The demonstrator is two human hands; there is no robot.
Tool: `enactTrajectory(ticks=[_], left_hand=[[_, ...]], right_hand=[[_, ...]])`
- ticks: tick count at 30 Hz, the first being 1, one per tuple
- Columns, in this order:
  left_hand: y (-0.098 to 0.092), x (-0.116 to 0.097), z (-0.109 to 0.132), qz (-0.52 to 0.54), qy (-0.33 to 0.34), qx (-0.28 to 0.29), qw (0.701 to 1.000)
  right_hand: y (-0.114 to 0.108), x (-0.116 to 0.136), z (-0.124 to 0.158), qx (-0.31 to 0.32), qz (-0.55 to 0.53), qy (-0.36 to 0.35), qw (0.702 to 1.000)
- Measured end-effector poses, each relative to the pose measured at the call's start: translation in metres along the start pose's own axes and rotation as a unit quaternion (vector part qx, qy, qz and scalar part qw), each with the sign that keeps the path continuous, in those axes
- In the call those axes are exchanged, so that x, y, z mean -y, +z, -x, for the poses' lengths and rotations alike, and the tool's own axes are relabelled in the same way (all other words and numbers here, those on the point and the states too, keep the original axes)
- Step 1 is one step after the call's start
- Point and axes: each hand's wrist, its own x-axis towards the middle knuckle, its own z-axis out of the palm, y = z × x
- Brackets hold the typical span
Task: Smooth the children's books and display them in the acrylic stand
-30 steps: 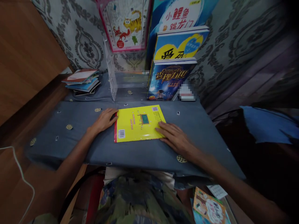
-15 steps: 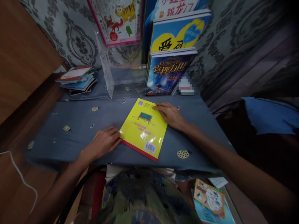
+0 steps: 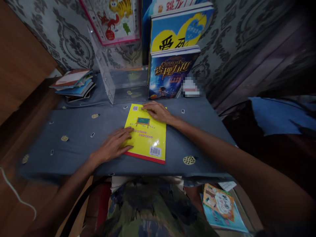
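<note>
A thin yellow book [image 3: 148, 136] with a red spine along its near edge and a barcode lies flat on the grey-blue cloth-covered table [image 3: 74, 138]. My left hand [image 3: 115, 144] rests flat on the book's left edge, fingers stretched out. My right hand [image 3: 156, 111] lies flat on the book's far end, fingers spread. Neither hand grips the book.
A clear acrylic book stand [image 3: 116, 84] sits at the back. Upright books [image 3: 170, 74] lean against the patterned wall beside it. A small stack of books [image 3: 72, 84] lies at the back left. More books [image 3: 221, 205] lie on the floor at lower right.
Both hands have turned the yellow book clockwise on the cloth, so its red spine now faces me. My right hand slid to the far end, my left onto the left edge.
</note>
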Motion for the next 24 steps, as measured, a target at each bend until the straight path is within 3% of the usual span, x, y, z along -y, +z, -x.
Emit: enactTrajectory(ticks=[7,13,18,24], left_hand=[[0.001,0.007,-0.011,-0.007,-0.035,0.003,0.999],[0.003,0.032,-0.042,-0.050,-0.095,-0.001,0.994],[0.004,0.047,-0.064,-0.080,-0.117,-0.008,0.990],[0.008,0.048,-0.067,-0.097,-0.123,-0.015,0.988]], right_hand=[[0.016,-0.010,-0.040,0.040,-0.004,-0.111,0.993],[0.017,-0.008,-0.049,0.046,0.022,-0.157,0.986],[0.010,0.003,-0.043,0.036,0.089,-0.115,0.989],[0.011,0.011,-0.022,0.043,0.092,0.000,0.995]])
